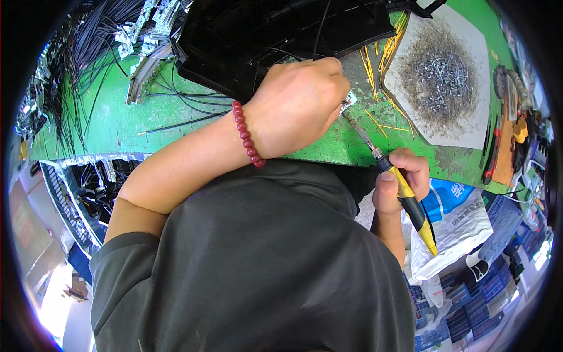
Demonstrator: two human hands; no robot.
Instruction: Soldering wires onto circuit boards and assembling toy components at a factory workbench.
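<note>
One bare left hand (302, 102), one bare right hand (412, 173), one yellow-and-black pen-shaped soldering iron (417, 216), one dark-red round-bead bracelet (244, 134), one large black plastic casing (234, 47), one white many-sided sheet (463, 138); thin black cables (99, 50), too many to count

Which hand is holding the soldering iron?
The right hand, gripping the yellow-black soldering iron; the left hand, red beaded bracelet at its wrist, isn't.

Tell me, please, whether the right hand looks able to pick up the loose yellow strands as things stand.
Probably not: the right hand is holding the soldering iron, though the yellow strands lie nearby with nothing apparent between.
</note>
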